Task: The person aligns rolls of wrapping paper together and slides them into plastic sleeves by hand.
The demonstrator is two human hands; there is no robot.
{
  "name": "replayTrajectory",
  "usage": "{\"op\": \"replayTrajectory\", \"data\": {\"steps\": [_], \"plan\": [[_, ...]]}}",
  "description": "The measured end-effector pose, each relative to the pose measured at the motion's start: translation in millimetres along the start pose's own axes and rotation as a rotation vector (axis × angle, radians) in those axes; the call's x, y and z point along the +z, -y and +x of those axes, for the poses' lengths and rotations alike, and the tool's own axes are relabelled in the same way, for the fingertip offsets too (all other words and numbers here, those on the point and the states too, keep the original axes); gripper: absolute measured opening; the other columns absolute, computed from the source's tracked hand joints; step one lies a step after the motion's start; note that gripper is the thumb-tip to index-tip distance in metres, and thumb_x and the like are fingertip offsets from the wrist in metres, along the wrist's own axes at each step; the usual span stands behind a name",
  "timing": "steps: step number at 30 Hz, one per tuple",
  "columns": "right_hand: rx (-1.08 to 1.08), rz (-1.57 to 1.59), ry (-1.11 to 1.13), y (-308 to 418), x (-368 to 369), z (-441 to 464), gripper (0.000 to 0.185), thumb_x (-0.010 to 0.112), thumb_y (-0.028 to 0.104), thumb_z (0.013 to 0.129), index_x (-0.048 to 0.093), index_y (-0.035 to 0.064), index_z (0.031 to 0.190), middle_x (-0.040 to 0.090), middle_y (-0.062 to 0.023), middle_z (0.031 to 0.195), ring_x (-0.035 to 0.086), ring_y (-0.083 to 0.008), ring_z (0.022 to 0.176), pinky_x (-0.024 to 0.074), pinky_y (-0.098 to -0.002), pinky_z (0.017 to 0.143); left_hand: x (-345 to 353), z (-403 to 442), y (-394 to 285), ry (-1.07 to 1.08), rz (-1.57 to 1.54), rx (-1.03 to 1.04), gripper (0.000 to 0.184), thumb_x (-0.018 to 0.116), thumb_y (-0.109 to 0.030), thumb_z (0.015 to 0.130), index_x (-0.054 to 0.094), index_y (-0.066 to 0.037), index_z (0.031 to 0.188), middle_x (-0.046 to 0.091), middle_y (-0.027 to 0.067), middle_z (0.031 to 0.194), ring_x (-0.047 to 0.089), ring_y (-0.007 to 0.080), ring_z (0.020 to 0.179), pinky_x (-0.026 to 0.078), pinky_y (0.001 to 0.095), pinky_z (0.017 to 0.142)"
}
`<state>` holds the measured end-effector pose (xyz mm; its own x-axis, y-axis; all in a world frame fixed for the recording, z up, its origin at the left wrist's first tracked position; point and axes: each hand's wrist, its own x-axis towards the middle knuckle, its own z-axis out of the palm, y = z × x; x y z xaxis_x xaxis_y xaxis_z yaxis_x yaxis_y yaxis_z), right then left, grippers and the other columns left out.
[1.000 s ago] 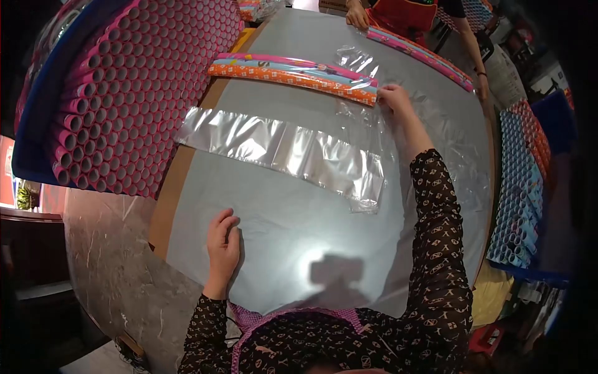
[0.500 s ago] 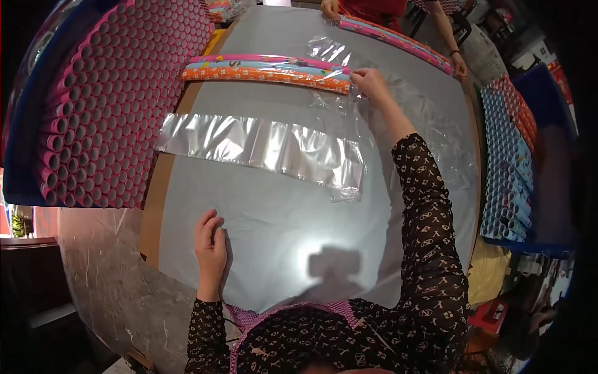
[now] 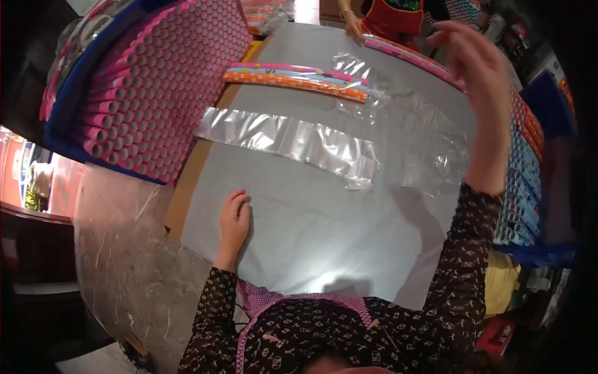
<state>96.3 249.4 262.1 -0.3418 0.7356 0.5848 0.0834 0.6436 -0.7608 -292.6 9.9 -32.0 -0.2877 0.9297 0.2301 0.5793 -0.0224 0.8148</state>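
My left hand (image 3: 235, 215) rests on the grey table cover (image 3: 299, 199), fingers loosely stretched and nothing in them. Raised high at the right, my right hand (image 3: 474, 62) is large in view, its fingers bent but apart, with no object visible in it. A flat clear plastic bag (image 3: 293, 140) lies across the middle of the cover. Beyond it is a clear pack of patterned tubes (image 3: 296, 81) in pink, light blue and orange. More thin clear plastic bags (image 3: 430, 140) are spread between that pack and my right arm.
A blue bin of pink tubes (image 3: 156, 93) stands at the left. Behind my right arm is another stack of light-blue and orange tubes (image 3: 523, 181) in a blue bin. Across the table, a co-worker's hand (image 3: 355, 28) is at another tube pack (image 3: 411, 55).
My right hand has let go of the tube pack's right end and risen to the right, towards the camera. My left hand stays on the cover. The view has shifted.
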Motion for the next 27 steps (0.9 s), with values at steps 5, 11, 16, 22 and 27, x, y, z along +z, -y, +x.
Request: {"op": "replayTrajectory", "data": {"steps": [5,11,16,22,27], "plan": [[-0.16,0.049,-0.217,82,-36,-54,0.026,0.057,0.021,0.094,0.064,0.0019,0.11,0.061,-0.0034,0.096,0.045,-0.0094,0.071,0.0351,-0.0234,0.063,-2,2,-1,0.019,0.034,0.016,0.017,0.056,-0.004,0.089,0.063,0.0,0.104,0.059,0.0114,0.123,0.058,0.0237,0.11,0.047,0.0318,0.092],[-0.242,0.144,-0.385,122,-46,-138,0.025,0.057,0.021,0.094,0.064,0.003,0.11,0.06,-0.0028,0.095,0.046,-0.0099,0.072,0.0353,-0.0246,0.064,-3,6,13,0.058,-0.042,0.038,0.018,0.057,-0.008,0.091,0.064,-0.001,0.106,0.061,0.0101,0.119,0.058,0.0202,0.108,0.046,0.0307,0.092],[-0.268,0.16,-0.494,155,-50,-200,0.024,0.057,0.021,0.094,0.064,0.0039,0.109,0.059,-0.0023,0.094,0.046,-0.0104,0.073,0.0355,-0.0255,0.065,-23,24,-15,0.238,-0.215,-0.294,0.022,0.055,-0.011,0.094,0.065,0.0,0.11,0.063,0.0082,0.118,0.059,0.0169,0.106,0.045,0.0295,0.094],[-0.338,0.179,-0.496,202,-46,-222,0.022,0.057,0.02,0.094,0.063,0.005,0.109,0.057,-0.0017,0.094,0.046,-0.011,0.074,0.0357,-0.0267,0.066,-59,32,-215,0.359,-0.235,0.305,0.045,0.052,-0.03,0.1,0.052,0.002,0.132,0.059,0.0124,0.126,0.059,0.0187,0.108,0.045,0.0341,0.093],[-0.422,0.262,-0.366,231,-43,-205,0.021,0.056,0.02,0.094,0.063,0.0059,0.108,0.056,-0.0012,0.093,0.046,-0.0115,0.075,0.0359,-0.0277,0.067,-84,12,-362,0.678,-0.909,0.754,0.083,0.044,-0.059,0.095,0.024,0.001,0.15,0.05,0.0323,0.131,0.062,0.0295,0.102,0.05,0.0376,0.085]]}}
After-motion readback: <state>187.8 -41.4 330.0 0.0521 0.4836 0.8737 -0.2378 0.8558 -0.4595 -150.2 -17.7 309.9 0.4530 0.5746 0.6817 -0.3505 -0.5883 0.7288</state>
